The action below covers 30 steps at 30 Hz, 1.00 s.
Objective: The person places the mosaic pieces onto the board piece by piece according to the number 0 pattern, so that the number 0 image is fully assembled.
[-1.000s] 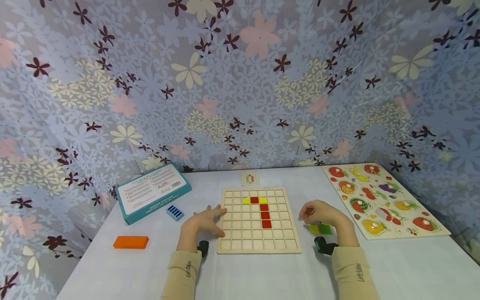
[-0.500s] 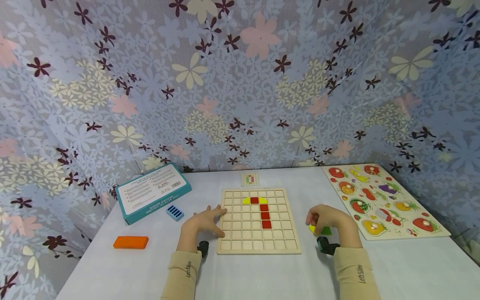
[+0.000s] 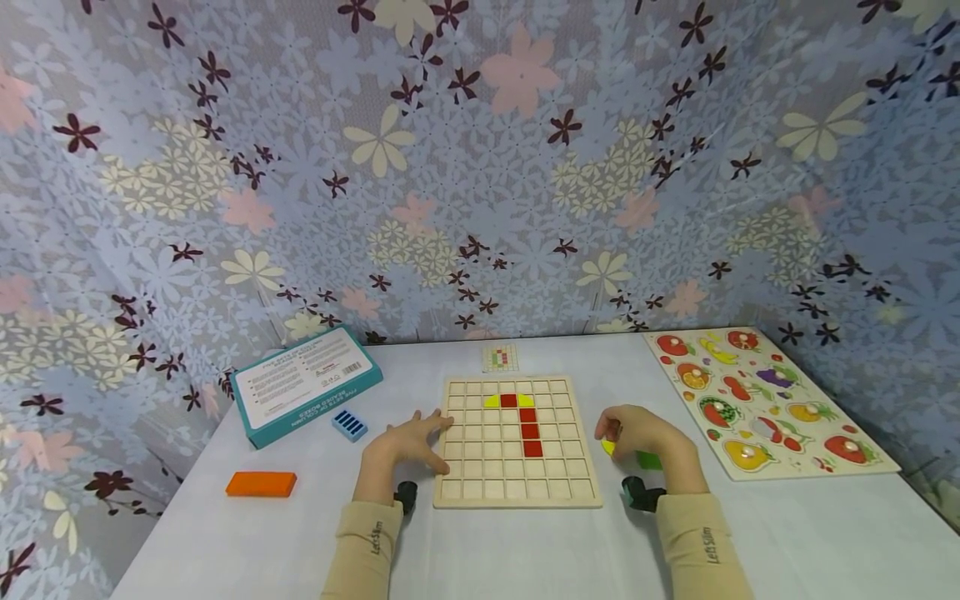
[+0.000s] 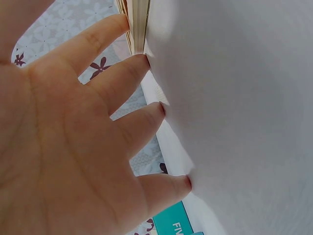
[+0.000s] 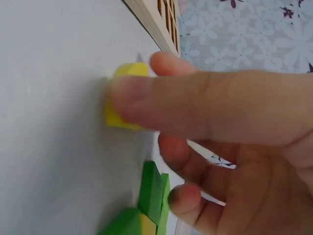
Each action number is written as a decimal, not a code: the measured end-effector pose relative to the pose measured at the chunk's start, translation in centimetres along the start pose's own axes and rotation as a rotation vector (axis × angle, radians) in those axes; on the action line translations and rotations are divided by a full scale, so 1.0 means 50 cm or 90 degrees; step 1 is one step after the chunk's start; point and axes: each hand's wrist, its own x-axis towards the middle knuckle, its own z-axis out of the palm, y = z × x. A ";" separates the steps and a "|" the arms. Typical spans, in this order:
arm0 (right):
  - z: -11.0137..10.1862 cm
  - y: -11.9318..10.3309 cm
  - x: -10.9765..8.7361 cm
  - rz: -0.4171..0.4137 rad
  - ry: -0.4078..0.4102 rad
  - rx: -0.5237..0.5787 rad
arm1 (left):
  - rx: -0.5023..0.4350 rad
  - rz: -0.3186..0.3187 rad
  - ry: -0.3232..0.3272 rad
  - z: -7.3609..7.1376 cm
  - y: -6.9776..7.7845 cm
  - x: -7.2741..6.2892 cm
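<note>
A wooden grid board [image 3: 472, 471] lies on the white tabletop, with several red squares [image 3: 531, 432] and two yellow pieces [image 3: 492, 402] set in its cells. My left hand [image 3: 408, 442] is spread at the board's left side; its fingers are splayed, and in the left wrist view a fingertip touches the board's edge [image 4: 140, 22]. Right of the board, my right hand [image 3: 641, 429] pinches a yellow block [image 5: 134, 68] near the tabletop, the thumb covering much of it. Green blocks [image 5: 150, 191] and a yellowish one lie beside the curled lower fingers.
Behind the board lies a small pattern card [image 3: 500, 358]. At left are a teal box [image 3: 307, 383], a blue slotted piece [image 3: 349, 426] and an orange block [image 3: 262, 484]. A fruit puzzle board [image 3: 750, 400] occupies the right side. A floral cloth [image 3: 480, 167] hangs behind the table.
My right hand first moves back right over the loose pieces, then left towards the board, carrying a yellow block away from the green ones. The left hand and board stay put.
</note>
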 end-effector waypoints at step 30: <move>-0.001 -0.013 0.022 -0.051 0.115 0.048 | 0.003 0.014 0.008 -0.002 0.000 -0.004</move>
